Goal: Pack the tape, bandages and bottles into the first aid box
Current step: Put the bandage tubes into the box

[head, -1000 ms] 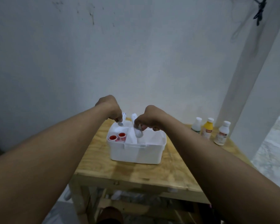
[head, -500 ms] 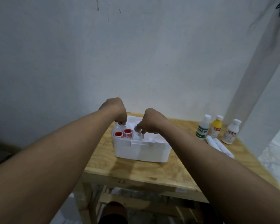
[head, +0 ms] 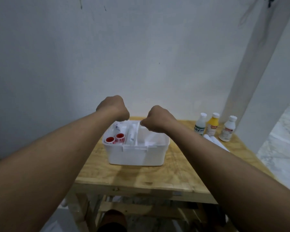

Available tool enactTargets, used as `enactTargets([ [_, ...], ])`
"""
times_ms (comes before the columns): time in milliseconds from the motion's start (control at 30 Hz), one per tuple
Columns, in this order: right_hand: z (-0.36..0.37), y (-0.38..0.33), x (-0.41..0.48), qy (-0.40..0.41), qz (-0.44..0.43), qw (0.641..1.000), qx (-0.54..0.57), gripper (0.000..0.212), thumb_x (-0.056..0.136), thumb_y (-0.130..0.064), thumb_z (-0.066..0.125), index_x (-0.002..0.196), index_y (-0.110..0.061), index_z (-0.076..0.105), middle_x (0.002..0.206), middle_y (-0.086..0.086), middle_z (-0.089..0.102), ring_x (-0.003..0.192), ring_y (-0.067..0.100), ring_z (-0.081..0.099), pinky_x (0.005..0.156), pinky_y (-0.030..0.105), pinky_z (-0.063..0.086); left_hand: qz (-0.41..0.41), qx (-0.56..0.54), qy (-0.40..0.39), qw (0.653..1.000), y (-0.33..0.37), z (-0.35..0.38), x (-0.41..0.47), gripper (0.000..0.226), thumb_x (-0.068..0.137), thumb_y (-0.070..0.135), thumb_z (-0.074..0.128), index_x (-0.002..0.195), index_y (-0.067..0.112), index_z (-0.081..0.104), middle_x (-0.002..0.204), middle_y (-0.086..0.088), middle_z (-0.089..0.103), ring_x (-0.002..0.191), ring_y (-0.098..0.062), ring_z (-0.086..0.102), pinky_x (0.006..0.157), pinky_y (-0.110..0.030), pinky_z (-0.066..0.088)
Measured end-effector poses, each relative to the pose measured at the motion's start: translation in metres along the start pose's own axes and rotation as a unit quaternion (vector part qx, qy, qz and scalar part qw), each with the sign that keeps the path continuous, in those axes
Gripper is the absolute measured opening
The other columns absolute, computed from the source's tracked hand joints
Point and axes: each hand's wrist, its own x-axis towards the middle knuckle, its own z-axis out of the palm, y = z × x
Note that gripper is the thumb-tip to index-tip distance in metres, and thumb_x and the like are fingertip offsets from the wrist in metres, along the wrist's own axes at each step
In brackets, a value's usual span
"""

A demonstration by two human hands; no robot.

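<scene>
Left hand bunched above the far left corner of the first aid box, fingers curled under and hidden behind the knuckles; no telling whether pinching something or empty. Beneath it, in the left compartment, two red-cored tape rolls side by side against the front wall, with a wrapped bandage behind them. Second bandage roll lying lengthwise in the narrow middle slot. Right hand likewise curled, knuckles up, over the far rim beside the wide right compartment; fingertips out of sight, grip impossible to judge. Probably mid-way through stowing bandages: release low inside the walls rather than from height, lay rolls lengthwise, and keep the wide compartment free for bottles. Further right, unpacked: loose bandage rolls flat on the table, just in front of three upright bottles, green-labelled, yellow and white. Reach over without sweeping a forearm into them. Underneath, pale plywood table on a rough timber frame; behind, scuffed grey-white wall; at right, white pillar and marbled floor.
</scene>
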Motion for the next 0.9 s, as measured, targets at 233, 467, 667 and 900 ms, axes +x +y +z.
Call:
enactTargets([
  [233, -0.048, 0.068, -0.013, 0.036, 0.049, 0.998, -0.019, 0.016, 0.082, -0.014, 0.056, 0.09, -0.005, 0.067, 0.081, 0.01, 0.066, 0.068, 0.026, 0.062, 0.063, 0.033, 0.054, 0.104, -0.064, 0.066, 0.99, 0.076, 0.014, -0.011, 0.02, 0.07, 0.018, 0.063, 0.086, 0.016, 0.074, 0.089, -0.006, 0.071, 0.081, -0.028, 0.067, 0.068, -0.031, 0.054],
  [467, -0.081, 0.153, -0.029, 0.067, 0.122, 0.988, -0.065, 0.018, 0.089, -0.021, 0.048, 0.082, -0.012, 0.062, 0.103, 0.005, 0.064, 0.094, 0.024, 0.06, 0.095, 0.04, 0.044, 0.176, -0.125, 0.031, 0.976, 0.162, 0.051, -0.04, 0.016, 0.075, 0.014, 0.062, 0.083, 0.011, 0.075, 0.083, -0.005, 0.072, 0.076, -0.026, 0.067, 0.074, -0.041, 0.061],
  [667, -0.09, 0.216, -0.04, 0.039, 0.171, 0.982, -0.075, 0.015, 0.088, -0.019, 0.056, 0.093, -0.006, 0.061, 0.084, 0.007, 0.061, 0.077, 0.024, 0.059, 0.067, 0.033, 0.046, 0.171, -0.13, -0.063, 0.975, 0.216, 0.105, -0.052, 0.018, 0.078, 0.025, 0.069, 0.085, 0.009, 0.07, 0.086, -0.009, 0.067, 0.074, -0.026, 0.063, 0.052, -0.027, 0.041],
  [900, -0.072, 0.258, -0.034, 0.02, 0.193, 0.98, -0.051, 0.026, 0.077, -0.018, 0.067, 0.099, -0.004, 0.063, 0.078, 0.005, 0.062, 0.07, 0.018, 0.059, 0.056, 0.028, 0.044, 0.118, -0.111, -0.105, 0.981, 0.248, 0.169, -0.055, 0.023, 0.09, 0.034, 0.063, 0.093, 0.012, 0.06, 0.099, -0.009, 0.066, 0.085, -0.027, 0.064, 0.061, -0.031, 0.044],
])
